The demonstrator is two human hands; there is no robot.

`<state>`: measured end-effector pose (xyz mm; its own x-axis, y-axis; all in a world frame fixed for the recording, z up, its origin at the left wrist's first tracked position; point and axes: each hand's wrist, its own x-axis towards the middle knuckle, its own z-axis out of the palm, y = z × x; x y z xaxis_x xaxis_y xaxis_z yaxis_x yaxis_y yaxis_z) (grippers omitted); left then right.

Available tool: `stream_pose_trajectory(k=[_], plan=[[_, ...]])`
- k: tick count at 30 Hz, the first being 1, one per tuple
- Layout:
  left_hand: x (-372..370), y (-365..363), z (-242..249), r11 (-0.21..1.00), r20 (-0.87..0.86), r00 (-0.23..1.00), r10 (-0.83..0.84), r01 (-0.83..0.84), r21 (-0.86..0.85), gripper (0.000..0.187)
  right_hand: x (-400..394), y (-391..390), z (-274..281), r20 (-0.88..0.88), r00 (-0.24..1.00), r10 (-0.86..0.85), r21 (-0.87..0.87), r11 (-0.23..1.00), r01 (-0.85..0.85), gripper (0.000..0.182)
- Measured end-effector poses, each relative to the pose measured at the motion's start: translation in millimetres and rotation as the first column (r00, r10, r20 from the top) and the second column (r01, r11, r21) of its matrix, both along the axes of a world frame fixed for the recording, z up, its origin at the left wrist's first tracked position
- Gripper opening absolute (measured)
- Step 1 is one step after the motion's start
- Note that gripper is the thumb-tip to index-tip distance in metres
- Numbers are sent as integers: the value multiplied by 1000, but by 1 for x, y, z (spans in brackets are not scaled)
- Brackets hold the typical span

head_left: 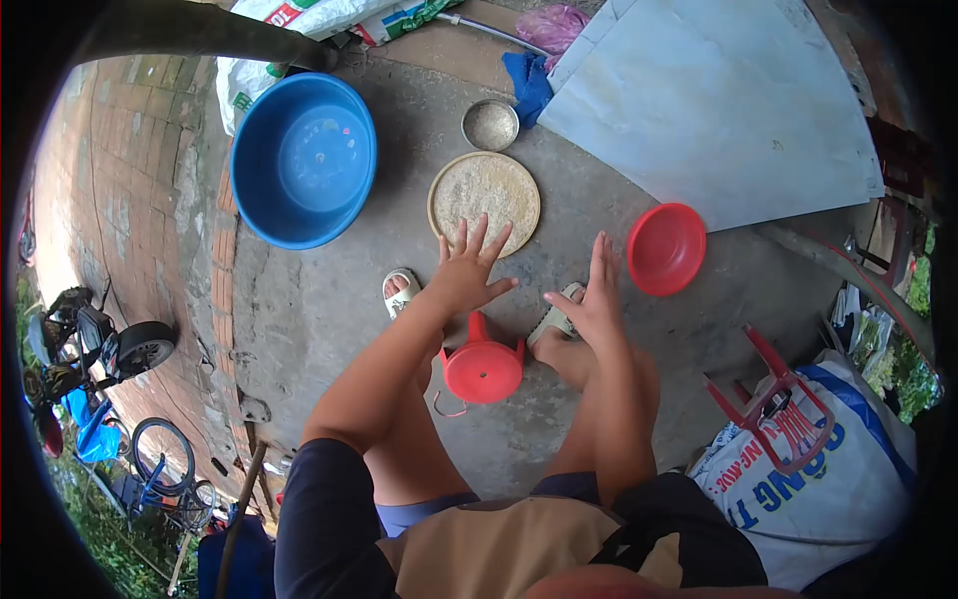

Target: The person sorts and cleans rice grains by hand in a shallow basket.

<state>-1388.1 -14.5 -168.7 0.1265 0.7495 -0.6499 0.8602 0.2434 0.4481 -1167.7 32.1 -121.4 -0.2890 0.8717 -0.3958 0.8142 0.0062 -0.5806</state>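
Note:
My left hand (467, 272) is held out with its fingers spread and nothing in it, overlapping the lower edge of a round tray (483, 190) of pale grains. To the right, my right hand (596, 299) is raised, empty, its thumb apart from its fingers. A small metal bowl (490, 125) with pale contents stands just beyond the tray. An empty red basin (666, 250) lies right of my right hand. Between my legs is a small red stool (483, 371).
A large blue tub (304, 160) stands at the upper left. A big pale sheet (709, 110) covers the upper right, beside a blue cloth (527, 85). White sacks (808, 479) and a red plastic chair piece (773, 404) are at the lower right. A motorbike (100, 339) stands far left.

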Motion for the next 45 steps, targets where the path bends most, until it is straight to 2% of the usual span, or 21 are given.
stream_pose_trajectory(k=[2,5,6,8,10,13,14,16,18,20,23,26,29,32,34,37,39,41,43,44,45], plan=[[-6,11,-16,958,82,979,-185,161,235,81,-16,18,0,14,996,84,-42,996,-84,108],[-16,42,-25,966,24,974,-223,218,139,85,-27,41,-4,16,981,193,-2,981,-193,108],[-18,51,-24,962,14,966,-257,254,101,86,-23,43,-10,6,984,179,17,984,-179,108],[-22,72,-23,928,-61,948,-311,317,198,91,-12,51,-26,-201,979,31,-45,998,-41,108],[-28,90,-22,888,-88,926,-366,376,263,97,1,63,-44,-234,971,45,64,997,-30,109],[-22,114,-40,809,-243,891,-384,451,376,101,20,61,-54,-68,997,-26,302,952,46,108],[-17,133,-40,768,-299,892,-341,447,458,102,17,71,-46,-76,997,-31,339,939,54,108],[10,135,-46,787,-214,906,-366,424,449,103,12,55,-23,-154,988,-3,290,956,48,110],[31,140,-39,744,-146,905,-400,413,525,104,12,47,-14,7,998,65,175,982,-65,117],[38,133,-28,719,-168,888,-429,448,531,104,17,40,-23,86,996,-11,139,990,-1,118],[29,125,-35,657,-213,884,-416,454,602,105,19,35,-22,103,995,4,281,959,-33,120],[14,124,-34,690,-293,868,-400,496,528,108,7,23,-20,105,994,10,301,953,-41,120],[8,130,-17,799,-170,944,-282,329,503,112,-7,11,-24,99,994,38,321,945,-68,118],[7,125,-1,770,-126,972,-201,236,592,109,-22,-10,-7,109,991,76,366,924,-111,114],[2,118,12,790,-172,968,-185,250,560,106,-30,-28,4,114,990,85,371,921,-122,112],[-7,107,24,821,0,997,-71,59,568,94,-40,-34,41,270,949,161,316,916,-245,101],[-16,96,33,812,9,997,-75,56,581,93,-66,-26,90,562,734,381,-36,898,-439,77],[-24,86,31,823,34,996,-81,48,566,91,-104,-5,120,708,590,388,-54,863,-502,56],[-31,77,32,831,58,995,-79,33,556,89,-129,66,87,822,410,395,-165,855,-492,42],[-36,73,38,831,67,995,-69,20,555,89,-134,79,86,834,397,384,-152,850,-504,42],[-41,62,51,845,-55,990,-128,138,517,89,-138,87,85,791,442,424,-202,862,-466,41]])
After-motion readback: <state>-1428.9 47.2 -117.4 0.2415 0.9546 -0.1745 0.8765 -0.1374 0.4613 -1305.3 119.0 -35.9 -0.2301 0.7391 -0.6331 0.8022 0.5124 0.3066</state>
